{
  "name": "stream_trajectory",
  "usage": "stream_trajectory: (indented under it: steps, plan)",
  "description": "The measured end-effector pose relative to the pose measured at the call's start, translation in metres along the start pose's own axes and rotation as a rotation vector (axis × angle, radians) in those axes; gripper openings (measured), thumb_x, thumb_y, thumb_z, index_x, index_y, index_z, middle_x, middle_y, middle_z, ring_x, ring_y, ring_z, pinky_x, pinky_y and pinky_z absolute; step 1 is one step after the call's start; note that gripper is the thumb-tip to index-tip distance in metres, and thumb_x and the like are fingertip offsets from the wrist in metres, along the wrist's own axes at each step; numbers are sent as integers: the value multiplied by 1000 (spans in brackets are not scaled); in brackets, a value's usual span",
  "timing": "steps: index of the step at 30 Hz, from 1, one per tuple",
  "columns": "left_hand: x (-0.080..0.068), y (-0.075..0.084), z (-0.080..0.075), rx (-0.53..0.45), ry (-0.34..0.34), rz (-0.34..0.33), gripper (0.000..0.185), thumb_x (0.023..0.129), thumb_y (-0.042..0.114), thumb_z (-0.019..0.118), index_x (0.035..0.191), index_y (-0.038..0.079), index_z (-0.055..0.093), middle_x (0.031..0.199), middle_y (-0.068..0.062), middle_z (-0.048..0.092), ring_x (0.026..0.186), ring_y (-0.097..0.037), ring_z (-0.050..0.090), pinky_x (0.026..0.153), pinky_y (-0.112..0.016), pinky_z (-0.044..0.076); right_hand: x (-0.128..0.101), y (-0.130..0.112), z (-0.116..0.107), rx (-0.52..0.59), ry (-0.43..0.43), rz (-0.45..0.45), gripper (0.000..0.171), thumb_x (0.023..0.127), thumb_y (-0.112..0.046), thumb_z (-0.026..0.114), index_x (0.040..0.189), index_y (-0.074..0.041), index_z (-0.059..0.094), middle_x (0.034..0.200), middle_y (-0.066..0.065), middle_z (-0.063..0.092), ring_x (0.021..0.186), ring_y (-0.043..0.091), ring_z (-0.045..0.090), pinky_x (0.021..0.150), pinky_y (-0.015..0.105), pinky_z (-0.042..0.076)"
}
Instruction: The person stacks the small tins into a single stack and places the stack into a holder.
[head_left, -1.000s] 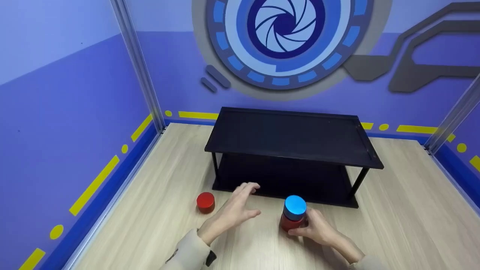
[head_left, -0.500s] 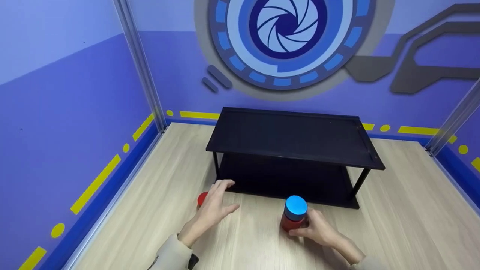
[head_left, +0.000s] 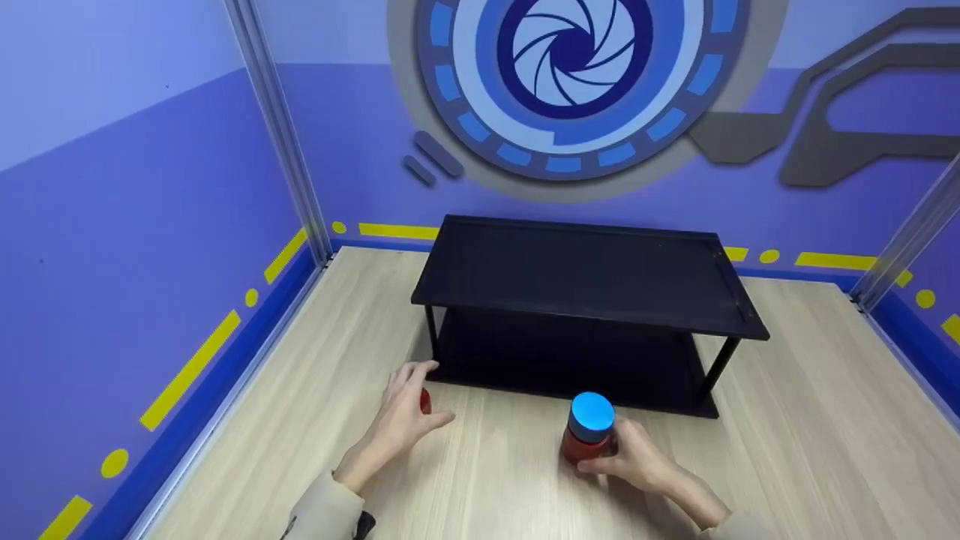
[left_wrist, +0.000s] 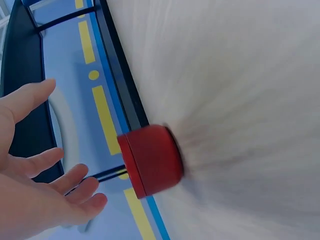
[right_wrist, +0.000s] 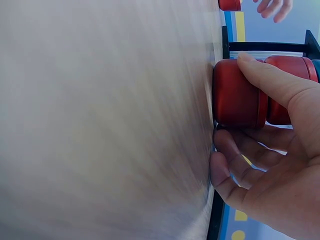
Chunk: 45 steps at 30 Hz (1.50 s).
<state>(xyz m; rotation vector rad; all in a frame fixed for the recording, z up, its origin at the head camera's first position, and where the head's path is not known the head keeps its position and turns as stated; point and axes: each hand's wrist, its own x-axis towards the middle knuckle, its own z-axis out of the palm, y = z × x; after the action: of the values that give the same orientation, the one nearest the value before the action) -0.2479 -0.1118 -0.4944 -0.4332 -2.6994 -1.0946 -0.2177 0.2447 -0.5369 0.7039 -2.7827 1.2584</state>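
Observation:
A small round red tin [left_wrist: 152, 160] stands on the tabletop at the left, mostly hidden behind my left hand [head_left: 397, 412] in the head view. That hand is beside the tin with fingers and thumb spread; in the left wrist view a gap shows between them and the tin. My right hand [head_left: 641, 457] grips a short upright stack, thumb on one side and fingers on the other. At its base is a red tin [right_wrist: 237, 95], with another red tin [right_wrist: 291, 70] above it. A blue tin [head_left: 592, 412] tops the stack.
A black two-tier shelf [head_left: 585, 277] stands just behind both hands, its lower board [head_left: 562, 352] close to the tabletop. Purple-blue panels [head_left: 360, 150] enclose the back and sides of the wooden table [head_left: 300, 420].
My left hand has moved left, from the front of the shelf to the lone red tin, now largely covering it in the head view. The right hand and the stack stay in place.

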Motion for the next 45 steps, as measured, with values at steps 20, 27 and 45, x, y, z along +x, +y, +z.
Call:
stream_trajectory:
  steps: [20,27,45]
  plan:
    - [-3,-19,-1,51,-107,-262,83,68,9,82,141,7,41,130,-20,46,118,-35,46,87,-46,52,0,0,1,8,-15,7,53,73,-31,83,114,-5,62,109,8,70,101,17,66,85,28,53]
    - [-1,-24,0,54,-90,-294,79,68,2,79,138,4,45,125,-19,49,116,-36,47,87,-47,52,1,1,0,1,-16,19,56,73,-31,83,116,-4,60,111,10,70,103,22,66,86,29,53]
    - [3,-34,2,61,-86,-232,61,66,-5,76,122,1,53,112,-18,58,104,-36,56,84,-47,51,1,1,1,-10,-1,0,54,72,-31,83,114,-4,61,109,8,70,102,17,66,87,30,53]
